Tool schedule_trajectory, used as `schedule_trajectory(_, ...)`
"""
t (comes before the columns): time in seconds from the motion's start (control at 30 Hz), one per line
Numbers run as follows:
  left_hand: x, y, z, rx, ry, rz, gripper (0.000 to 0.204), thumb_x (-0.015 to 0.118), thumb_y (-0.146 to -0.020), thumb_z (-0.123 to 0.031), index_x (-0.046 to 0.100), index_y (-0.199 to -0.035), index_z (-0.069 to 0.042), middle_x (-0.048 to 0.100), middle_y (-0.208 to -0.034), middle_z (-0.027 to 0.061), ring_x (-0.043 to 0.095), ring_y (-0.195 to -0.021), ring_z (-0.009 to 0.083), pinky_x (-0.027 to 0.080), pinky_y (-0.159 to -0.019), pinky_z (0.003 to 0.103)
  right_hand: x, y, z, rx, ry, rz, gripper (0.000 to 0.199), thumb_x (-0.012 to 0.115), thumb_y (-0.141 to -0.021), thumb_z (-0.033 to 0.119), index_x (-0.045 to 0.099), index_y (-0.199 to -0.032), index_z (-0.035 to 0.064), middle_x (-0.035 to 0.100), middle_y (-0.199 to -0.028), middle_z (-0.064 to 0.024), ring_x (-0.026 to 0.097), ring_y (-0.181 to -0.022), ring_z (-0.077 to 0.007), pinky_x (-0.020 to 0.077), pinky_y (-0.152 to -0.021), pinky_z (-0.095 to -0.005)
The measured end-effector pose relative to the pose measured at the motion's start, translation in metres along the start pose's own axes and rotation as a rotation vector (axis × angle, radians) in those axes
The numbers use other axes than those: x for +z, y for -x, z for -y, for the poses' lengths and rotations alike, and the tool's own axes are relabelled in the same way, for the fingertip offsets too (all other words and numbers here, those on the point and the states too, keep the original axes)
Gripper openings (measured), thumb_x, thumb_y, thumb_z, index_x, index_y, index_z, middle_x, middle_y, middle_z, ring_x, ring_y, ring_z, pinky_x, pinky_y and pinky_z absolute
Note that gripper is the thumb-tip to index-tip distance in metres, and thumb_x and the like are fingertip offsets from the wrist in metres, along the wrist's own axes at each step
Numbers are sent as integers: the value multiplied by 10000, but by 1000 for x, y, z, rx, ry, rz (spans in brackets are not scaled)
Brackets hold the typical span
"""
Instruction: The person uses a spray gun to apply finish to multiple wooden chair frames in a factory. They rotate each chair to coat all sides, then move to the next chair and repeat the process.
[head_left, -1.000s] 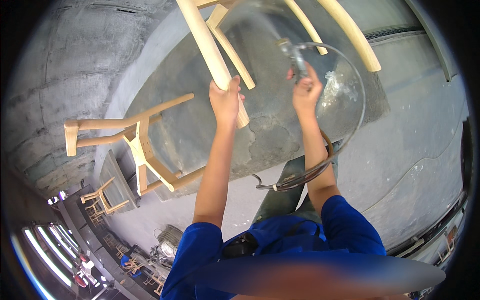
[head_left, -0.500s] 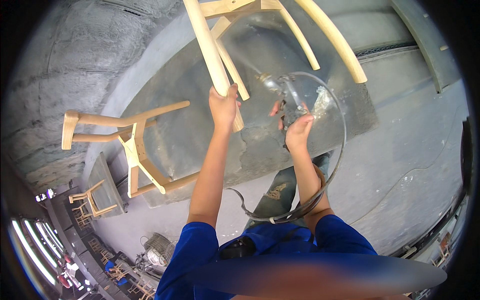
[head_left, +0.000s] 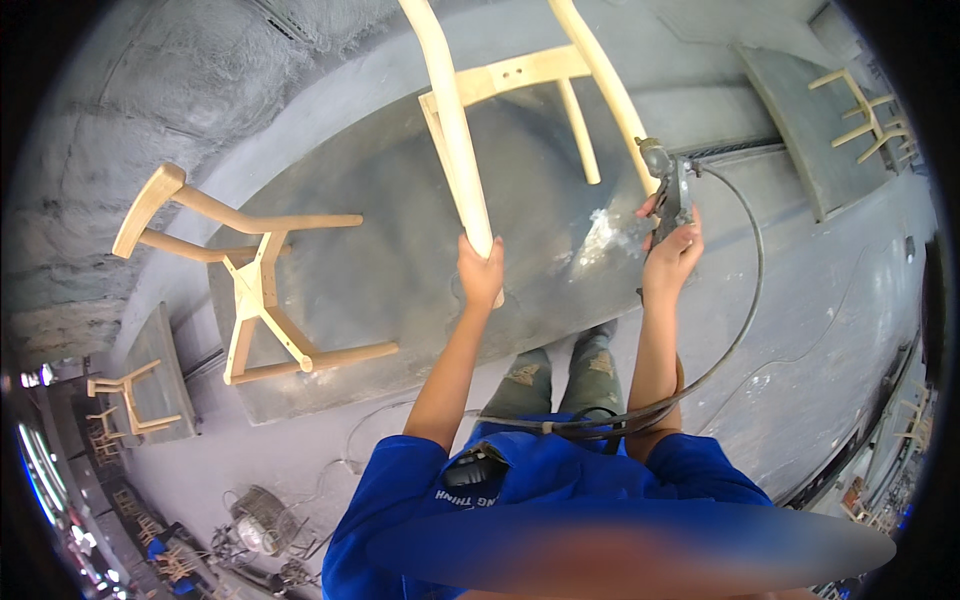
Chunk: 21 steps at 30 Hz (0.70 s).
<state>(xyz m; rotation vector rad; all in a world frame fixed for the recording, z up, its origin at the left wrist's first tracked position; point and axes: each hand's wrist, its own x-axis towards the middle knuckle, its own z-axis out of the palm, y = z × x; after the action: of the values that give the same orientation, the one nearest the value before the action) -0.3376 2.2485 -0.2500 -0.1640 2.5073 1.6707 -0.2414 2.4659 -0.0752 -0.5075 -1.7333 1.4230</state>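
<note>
Left hand (head_left: 481, 277) grip clamped on leg of pale wooden chair frame (head_left: 452, 120) above grey bench (head_left: 400, 300). Right hand (head_left: 670, 255) grip clamped on hose-fed power tool (head_left: 672, 188), tip against neighbouring leg.

Only one view: head cam, fisheye, looks steeply down from above the person's own arms. Left hand (head_left: 481, 277) and right hand (head_left: 668, 256) sit near frame centre, quite close; grey floor (head_left: 830, 330) is farther, edges bend at the rim.
</note>
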Motion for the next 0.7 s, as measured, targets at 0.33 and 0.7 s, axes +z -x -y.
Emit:
schedule_trajectory(0.33,-11,76,43,-25,76,199,504,763,-879,-263,472,-1194,3,668,-1005,217,685,-924,303,527,-798,423,38,-80,69,-251,-359,124,940,332,-906,824,594,-1145,-46,680,-889,-68,648,-772,-127,412,-518,-217)
schedule_trajectory(0.7,-14,100,74,60,109,274,599,769,-883,-318,431,-1256,7,636,-1044,192,647,-944,275,515,-823,403,43,-41,154,-484,-190,341,845,394,-970,733,609,-1221,-45,669,-872,-62,625,-773,-119,434,-580,-240)
